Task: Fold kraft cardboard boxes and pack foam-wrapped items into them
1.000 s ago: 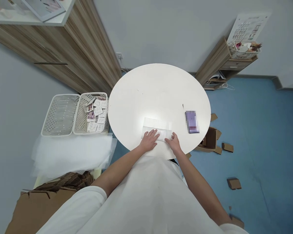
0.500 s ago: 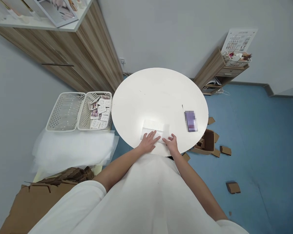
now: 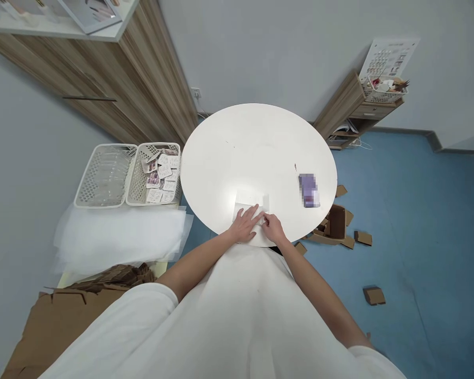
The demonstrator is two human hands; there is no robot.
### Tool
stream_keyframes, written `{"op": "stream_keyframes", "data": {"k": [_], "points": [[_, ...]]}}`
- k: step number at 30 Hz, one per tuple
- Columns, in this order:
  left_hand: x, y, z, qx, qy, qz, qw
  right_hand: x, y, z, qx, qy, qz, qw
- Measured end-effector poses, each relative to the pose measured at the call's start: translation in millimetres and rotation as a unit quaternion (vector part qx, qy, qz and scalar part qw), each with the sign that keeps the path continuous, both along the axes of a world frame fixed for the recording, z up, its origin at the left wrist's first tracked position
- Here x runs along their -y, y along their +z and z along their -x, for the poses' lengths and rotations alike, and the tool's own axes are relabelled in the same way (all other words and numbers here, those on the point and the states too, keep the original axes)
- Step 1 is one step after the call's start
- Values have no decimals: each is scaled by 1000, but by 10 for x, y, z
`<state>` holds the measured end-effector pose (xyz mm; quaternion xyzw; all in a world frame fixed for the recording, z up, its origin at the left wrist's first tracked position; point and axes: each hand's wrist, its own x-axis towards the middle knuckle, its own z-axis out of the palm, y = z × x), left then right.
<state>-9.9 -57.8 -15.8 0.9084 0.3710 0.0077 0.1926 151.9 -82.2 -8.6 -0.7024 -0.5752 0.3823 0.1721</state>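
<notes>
A thin, translucent white wrapping sheet lies partly folded near the front edge of the round white table. Across its near part rests my left hand, flat with the fingers spread. My right hand is closed at the sheet's right edge, thumb and fingers pinched on it close to my left fingertips. Whatever may be inside the fold is hidden. Farther right on the table lies a purple pixelated item, with a small dark object just beyond it.
On the left stand a white basket of clear plastic pieces and a basket of printed cards. Nearer me are stacked white sheets and flattened cardboard. An open cardboard box and loose small boxes lie on the floor at right.
My right hand has moved slightly left and its fingers have closed. The sheet's right flap has been folded inward. My left hand stays flat on it.
</notes>
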Motion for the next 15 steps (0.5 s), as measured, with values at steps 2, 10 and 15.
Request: {"op": "stream_keyframes", "data": {"k": [2,10,15], "points": [[-11,-11,7,-9,-19,-13,1000,-16,27,-64,25,50,6,998],[-53,-41,47,-8,25,12,1000,-90,126,-140,224,179,-8,958],[25,-36,268,1,312,81,947,-66,64,198,299,178,26,937]]}}
